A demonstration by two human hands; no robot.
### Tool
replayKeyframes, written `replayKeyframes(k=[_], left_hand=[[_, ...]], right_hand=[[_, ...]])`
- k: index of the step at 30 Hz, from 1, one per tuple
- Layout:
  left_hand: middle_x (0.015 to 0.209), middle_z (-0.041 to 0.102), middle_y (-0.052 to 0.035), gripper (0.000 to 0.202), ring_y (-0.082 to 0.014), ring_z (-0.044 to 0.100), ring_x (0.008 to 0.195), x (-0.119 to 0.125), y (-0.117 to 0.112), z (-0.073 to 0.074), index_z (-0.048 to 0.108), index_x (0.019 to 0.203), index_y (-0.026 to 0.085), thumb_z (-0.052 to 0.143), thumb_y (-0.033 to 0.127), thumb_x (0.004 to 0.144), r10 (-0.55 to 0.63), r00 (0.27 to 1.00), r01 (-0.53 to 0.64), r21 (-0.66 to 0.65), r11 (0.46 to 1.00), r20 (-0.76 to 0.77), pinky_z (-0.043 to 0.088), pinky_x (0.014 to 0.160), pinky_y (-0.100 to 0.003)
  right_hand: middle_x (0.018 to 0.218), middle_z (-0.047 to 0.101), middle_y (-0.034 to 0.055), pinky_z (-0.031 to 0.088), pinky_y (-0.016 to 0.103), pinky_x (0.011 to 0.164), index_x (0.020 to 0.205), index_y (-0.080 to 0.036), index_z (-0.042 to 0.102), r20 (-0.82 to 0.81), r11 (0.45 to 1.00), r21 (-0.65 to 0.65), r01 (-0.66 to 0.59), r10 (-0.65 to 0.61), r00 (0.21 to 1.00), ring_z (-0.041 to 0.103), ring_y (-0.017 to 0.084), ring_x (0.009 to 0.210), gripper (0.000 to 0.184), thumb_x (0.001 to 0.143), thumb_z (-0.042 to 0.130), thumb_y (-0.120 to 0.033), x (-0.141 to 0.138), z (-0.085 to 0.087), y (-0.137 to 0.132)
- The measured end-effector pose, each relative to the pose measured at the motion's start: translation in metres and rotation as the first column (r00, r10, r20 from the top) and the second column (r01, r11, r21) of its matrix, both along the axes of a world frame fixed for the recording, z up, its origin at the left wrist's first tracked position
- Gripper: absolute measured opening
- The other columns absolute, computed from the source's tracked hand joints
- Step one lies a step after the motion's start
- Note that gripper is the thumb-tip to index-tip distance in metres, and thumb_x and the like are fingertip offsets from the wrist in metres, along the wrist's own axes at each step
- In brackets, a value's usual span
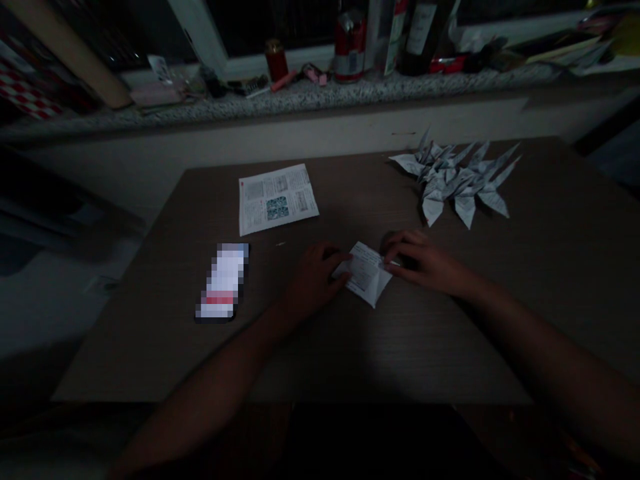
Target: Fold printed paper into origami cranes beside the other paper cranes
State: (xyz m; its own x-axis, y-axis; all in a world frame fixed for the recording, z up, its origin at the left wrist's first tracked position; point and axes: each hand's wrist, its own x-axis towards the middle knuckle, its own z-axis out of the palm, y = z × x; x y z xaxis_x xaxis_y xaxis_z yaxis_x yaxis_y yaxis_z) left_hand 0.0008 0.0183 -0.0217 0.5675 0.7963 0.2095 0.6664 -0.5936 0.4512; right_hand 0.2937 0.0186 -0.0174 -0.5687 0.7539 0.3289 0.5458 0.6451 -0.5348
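A small folded piece of printed paper [367, 273] lies on the table between my hands, one corner pointing toward me. My left hand [320, 270] has its thumb and fingertips on the paper's left corner. At the right corner, my right hand [417, 260] pinches the paper between thumb and fingers. Beyond my right hand sits a cluster of folded paper cranes [460, 177] made of similar printed paper. Farther back on the left, a printed sheet [275, 200] lies flat.
A phone [223, 283] with a lit, pixelated screen lies left of my left hand on the brown table [320, 360]. Behind the table, a stone windowsill [300, 100] holds a red can [350, 47], a small jar [276, 61], a dark bottle [421, 37] and clutter. The room is dim.
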Motion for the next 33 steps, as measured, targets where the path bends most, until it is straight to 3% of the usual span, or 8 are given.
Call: replayKeyframes(k=[9,15,18,23,33], left_hand=[[0.14,0.055,-0.0101,0.038,-0.0287,0.053,0.133,0.001,-0.003,0.0,0.064,0.136,0.024,0.067,0.029,0.098,-0.02,0.999,0.021,0.044,0.999,-0.038,0.047,0.113,-0.049],[0.149,0.054,-0.0098,0.038,-0.0234,0.054,0.138,0.004,-0.008,0.004,0.059,0.139,0.023,0.05,0.014,0.104,-0.182,0.983,0.183,-0.012,0.983,0.02,0.049,0.114,-0.043],[0.146,0.058,-0.0118,0.035,-0.0232,0.058,0.134,0.005,-0.008,0.005,0.061,0.135,0.019,0.048,0.013,0.104,-0.219,0.975,0.221,-0.056,0.974,0.038,0.053,0.11,-0.042],[0.145,0.059,-0.0112,0.036,-0.0237,0.058,0.135,0.004,-0.005,0.004,0.063,0.134,0.021,0.048,0.011,0.103,-0.225,0.973,0.229,-0.085,0.97,0.052,0.053,0.111,-0.044],[0.145,0.059,-0.0099,0.036,-0.0229,0.059,0.133,0.003,-0.005,0.001,0.063,0.134,0.022,0.05,0.012,0.102,-0.213,0.975,0.218,-0.082,0.973,0.066,0.052,0.111,-0.041]], right_hand=[[0.123,0.069,0.0114,0.051,0.051,0.102,0.108,-0.026,0.072,0.048,0.999,0.03,-0.042,0.04,0.998,0.063,0.031,0.121,0.014,0.096,0.068,-0.03,-0.003,-0.003,-0.004],[0.121,0.071,0.0103,0.059,0.043,0.095,0.108,-0.026,0.074,-0.049,0.99,-0.078,-0.117,0.114,0.992,0.07,0.026,0.112,0.017,0.1,0.059,-0.023,-0.009,-0.004,-0.01],[0.125,0.069,0.0114,0.057,0.044,0.099,0.114,-0.025,0.073,-0.053,0.984,-0.113,-0.134,0.129,0.99,0.068,0.027,0.117,0.018,0.098,0.065,-0.027,-0.008,-0.003,-0.012],[0.131,0.064,0.0106,0.053,0.048,0.107,0.118,-0.028,0.073,-0.057,0.977,-0.146,-0.158,0.151,0.987,0.061,0.03,0.127,0.035,0.084,0.082,-0.035,-0.006,-0.002,-0.014],[0.125,0.066,0.0099,0.055,0.045,0.103,0.104,-0.027,0.077,-0.077,0.972,-0.125,-0.198,0.19,0.979,0.063,0.028,0.123,0.012,0.093,0.073,-0.029,-0.008,0.001,-0.015]])
